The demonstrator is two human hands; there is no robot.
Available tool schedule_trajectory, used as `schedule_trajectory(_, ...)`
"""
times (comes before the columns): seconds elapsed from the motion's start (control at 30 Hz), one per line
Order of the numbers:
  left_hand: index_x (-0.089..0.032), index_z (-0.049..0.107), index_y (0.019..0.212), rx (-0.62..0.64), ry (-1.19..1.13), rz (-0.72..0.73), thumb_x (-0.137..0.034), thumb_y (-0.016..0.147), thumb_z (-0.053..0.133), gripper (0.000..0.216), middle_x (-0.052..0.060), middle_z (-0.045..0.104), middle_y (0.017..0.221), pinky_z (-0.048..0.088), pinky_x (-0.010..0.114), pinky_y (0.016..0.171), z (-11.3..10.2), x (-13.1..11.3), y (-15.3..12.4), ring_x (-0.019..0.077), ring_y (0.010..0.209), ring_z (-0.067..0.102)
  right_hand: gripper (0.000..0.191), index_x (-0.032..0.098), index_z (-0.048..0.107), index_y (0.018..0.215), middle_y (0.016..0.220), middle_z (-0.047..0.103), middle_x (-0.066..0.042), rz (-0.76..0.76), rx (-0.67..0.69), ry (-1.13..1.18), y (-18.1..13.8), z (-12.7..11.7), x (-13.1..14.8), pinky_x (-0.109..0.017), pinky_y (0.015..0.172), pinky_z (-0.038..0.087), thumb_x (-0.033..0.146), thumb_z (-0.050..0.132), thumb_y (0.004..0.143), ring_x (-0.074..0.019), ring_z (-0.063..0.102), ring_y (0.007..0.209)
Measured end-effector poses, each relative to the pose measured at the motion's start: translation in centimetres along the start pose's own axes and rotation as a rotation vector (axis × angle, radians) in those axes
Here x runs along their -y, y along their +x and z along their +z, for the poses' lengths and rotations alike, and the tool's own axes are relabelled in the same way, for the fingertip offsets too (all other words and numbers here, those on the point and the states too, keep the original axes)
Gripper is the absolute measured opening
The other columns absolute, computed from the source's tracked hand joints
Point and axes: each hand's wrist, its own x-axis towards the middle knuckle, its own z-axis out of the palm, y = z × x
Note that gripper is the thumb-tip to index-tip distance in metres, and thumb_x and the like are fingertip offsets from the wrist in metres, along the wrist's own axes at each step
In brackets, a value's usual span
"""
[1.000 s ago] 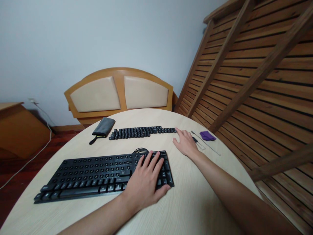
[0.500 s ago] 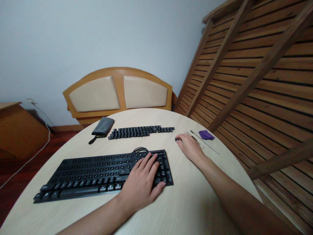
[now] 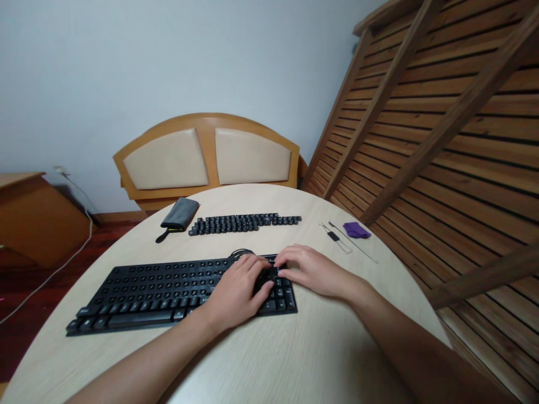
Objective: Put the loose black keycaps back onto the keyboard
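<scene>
Our left hand [image 3: 241, 285] lies loosely parted over the right side of the black keyboard [image 3: 162, 280], thumb apart from the curved fingers, probably to steady it; we see nothing gripped there. Our right hand [image 3: 312, 270] has thumb and forefinger drawn close at the keyboard's far right corner, fingertips down among the keys; we cannot tell whether they pinch anything. The keyboard sits on the tabletop [image 3: 332, 348] squarely within our reach, its cable [image 3: 241, 253] bunched behind it. Beyond, to the right, lie a thin rod [image 3: 354, 243], a wire tool [image 3: 333, 237] and a purple cloth [image 3: 356, 230]. Farther back, loose keycaps [image 3: 236, 223] stand in rows, seemingly to keep their order, beside a grey pouch [image 3: 181, 214].
</scene>
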Motion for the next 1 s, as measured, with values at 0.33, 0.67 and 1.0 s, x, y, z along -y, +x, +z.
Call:
schedule_trajectory(0.33,-0.018,0.06,0.114,-0.02,0.018,0.023,-0.019,0.093,0.054,0.021,0.009,0.065,0.12,0.049,0.047,0.103,0.3,-0.1,-0.4,0.0264,0.117,0.055,0.009,0.02,0.072,0.098,0.104,0.072,-0.006,-0.033,-0.004,-0.046,0.1,0.6,-0.3,-0.038,0.096,0.046,0.022,0.071,0.088,-0.0214,0.064,0.101)
schedule_trajectory(0.67,-0.017,0.064,0.121,-0.016,0.057,0.047,-0.021,0.095,0.05,0.03,0.009,0.069,0.126,0.048,0.05,0.109,0.4,0.0,-0.7,0.028,0.124,0.057,0.011,0.022,0.074,0.099,0.103,0.075,-0.005,-0.021,-0.017,-0.05,0.2,0.6,-0.1,-0.038,0.095,0.047,0.024,0.066,0.091,-0.0213,0.066,0.1)
schedule_trajectory(1.0,-0.015,0.061,0.134,0.07,0.13,0.088,-0.035,0.092,0.058,0.046,0.014,0.06,0.141,0.045,0.053,0.111,0.0,-0.1,-1.2,0.0329,0.135,0.05,0.034,0.022,0.063,0.126,0.131,0.064,-0.01,0.077,-0.109,0.031,0.1,2.2,-2.2,-0.045,0.109,0.042,0.032,0.062,0.093,-0.0247,0.056,0.125)
